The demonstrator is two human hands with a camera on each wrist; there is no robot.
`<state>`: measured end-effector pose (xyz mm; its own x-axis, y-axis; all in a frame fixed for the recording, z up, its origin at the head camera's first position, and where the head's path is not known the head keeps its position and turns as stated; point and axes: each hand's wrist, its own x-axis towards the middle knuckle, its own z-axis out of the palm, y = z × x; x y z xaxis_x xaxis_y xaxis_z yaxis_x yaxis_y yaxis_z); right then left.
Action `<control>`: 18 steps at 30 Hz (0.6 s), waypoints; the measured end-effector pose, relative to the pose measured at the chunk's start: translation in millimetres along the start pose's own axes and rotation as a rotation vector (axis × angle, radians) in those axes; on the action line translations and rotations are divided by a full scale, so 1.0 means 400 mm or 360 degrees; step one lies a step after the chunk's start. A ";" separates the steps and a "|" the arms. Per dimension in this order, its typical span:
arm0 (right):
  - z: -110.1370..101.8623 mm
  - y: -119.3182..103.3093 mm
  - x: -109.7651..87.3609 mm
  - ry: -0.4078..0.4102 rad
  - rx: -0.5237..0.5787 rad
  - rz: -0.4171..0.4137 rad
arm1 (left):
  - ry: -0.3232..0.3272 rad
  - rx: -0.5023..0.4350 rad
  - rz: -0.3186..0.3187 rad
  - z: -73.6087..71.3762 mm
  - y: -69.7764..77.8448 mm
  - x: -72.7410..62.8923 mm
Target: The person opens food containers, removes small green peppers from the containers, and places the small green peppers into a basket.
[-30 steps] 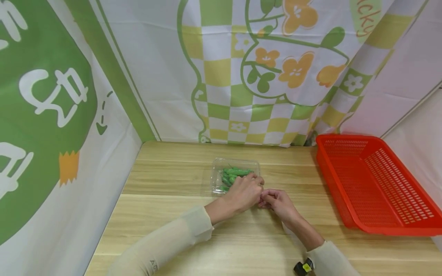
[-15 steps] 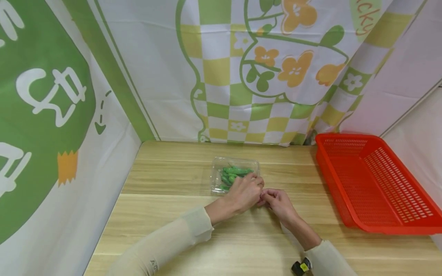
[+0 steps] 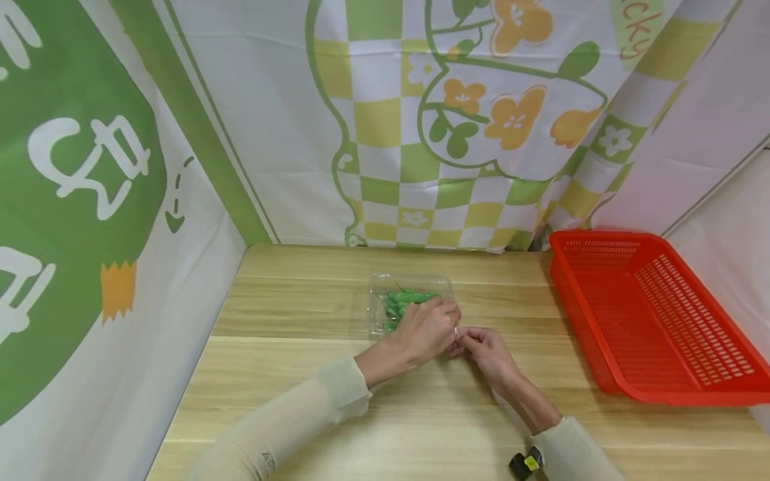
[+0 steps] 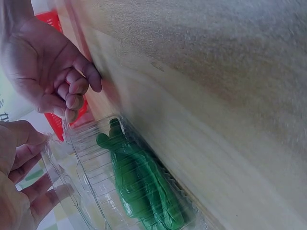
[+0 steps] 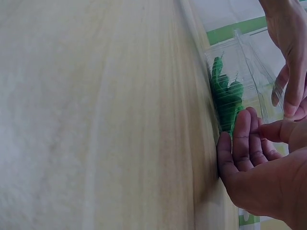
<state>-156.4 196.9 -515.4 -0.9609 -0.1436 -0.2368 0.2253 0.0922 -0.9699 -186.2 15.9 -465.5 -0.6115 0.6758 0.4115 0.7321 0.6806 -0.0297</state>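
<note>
A clear plastic clamshell box (image 3: pixel 377 294) stands on the wooden table, with several green chili peppers (image 4: pixel 144 187) inside it. My left hand (image 3: pixel 424 331) reaches over the box's near right side, and its thumb and fingers hold the lid edge (image 4: pixel 88 191). Close beside it, my right hand (image 3: pixel 490 354) pinches the box's rim near the corner with thumb and index finger, as the right wrist view shows; its other fingers (image 5: pixel 242 139) lie loosely bent. The left hand hides part of the peppers in the head view.
A red plastic basket (image 3: pixel 592 327) with perforated sides stands on the right of the wooden table (image 3: pixel 289 394). Behind the table hangs a patterned cloth (image 3: pixel 379 160), and a green and white cloth (image 3: pixel 198 267) lines the left side.
The left hand has shifted slightly at the box's edge, and a small bright bit of plastic now shows between the hands. The right hand keeps nearly the same place.
</note>
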 end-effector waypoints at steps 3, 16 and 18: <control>0.000 -0.004 0.001 -0.0011 0.0003 0.0008 | 0.0011 -0.0002 0.0008 0.000 -0.001 -0.002; -0.002 -0.011 -0.002 -0.0074 0.0058 0.0017 | 0.0044 -0.0064 0.0089 0.000 -0.012 -0.014; -0.002 -0.010 -0.002 -0.0078 0.0058 0.0022 | 0.0052 -0.0068 0.0096 0.002 -0.012 -0.017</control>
<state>-156.4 197.3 -511.3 -0.9489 -0.1904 -0.2517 0.2449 0.0586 -0.9678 -185.9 8.0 -469.0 -0.5565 0.7049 0.4398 0.7797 0.6260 -0.0168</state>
